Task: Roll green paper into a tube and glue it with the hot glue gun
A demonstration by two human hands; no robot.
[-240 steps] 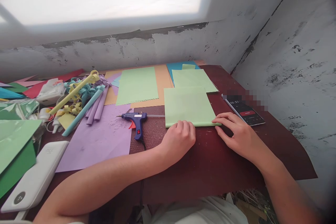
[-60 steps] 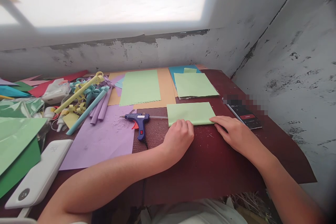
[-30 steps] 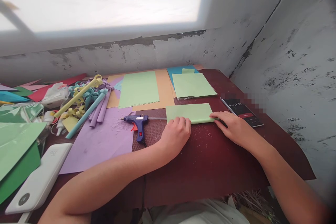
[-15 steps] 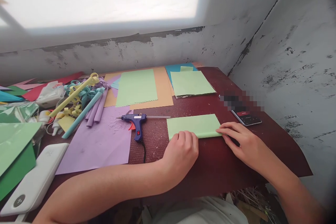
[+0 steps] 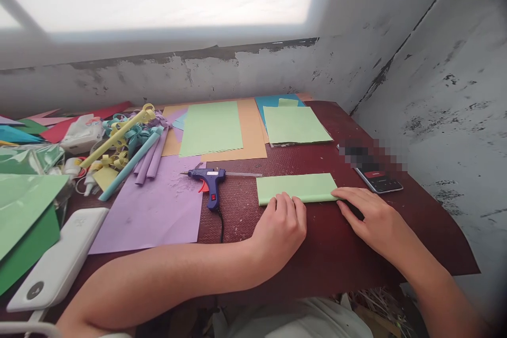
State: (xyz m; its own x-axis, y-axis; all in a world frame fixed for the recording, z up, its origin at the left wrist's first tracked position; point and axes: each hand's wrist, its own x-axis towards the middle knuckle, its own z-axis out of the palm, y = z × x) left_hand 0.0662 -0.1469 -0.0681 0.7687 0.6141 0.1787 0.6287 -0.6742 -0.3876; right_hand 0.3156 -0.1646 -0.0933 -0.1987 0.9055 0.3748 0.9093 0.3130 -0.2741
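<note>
A light green sheet of paper [image 5: 295,186] lies on the table in front of me, its near edge curled into a narrow roll. My left hand [image 5: 282,222] is closed over the middle of that rolled edge, fingers bent and side by side, the thumb hidden. At the roll's right end, my right hand [image 5: 368,214] pinches the corner between thumb and fingertips. Just left of the sheet lies a blue hot glue gun [image 5: 212,182] with a red trigger, a clear glue stick poking out of its back toward the paper.
Left of the glue gun is a purple sheet [image 5: 158,216], with purple paper tubes [image 5: 156,156] and curled paper pieces beyond. Green sheets [image 5: 212,127] and a green stack [image 5: 295,124] lie at the back. A phone [image 5: 382,180] sits right; a white power bank [image 5: 59,259] lies left.
The near edge of the green sheet is rolled slightly farther, and the flat part looks a little narrower. Both hands stay on the roll. The whole view has shifted slightly.
</note>
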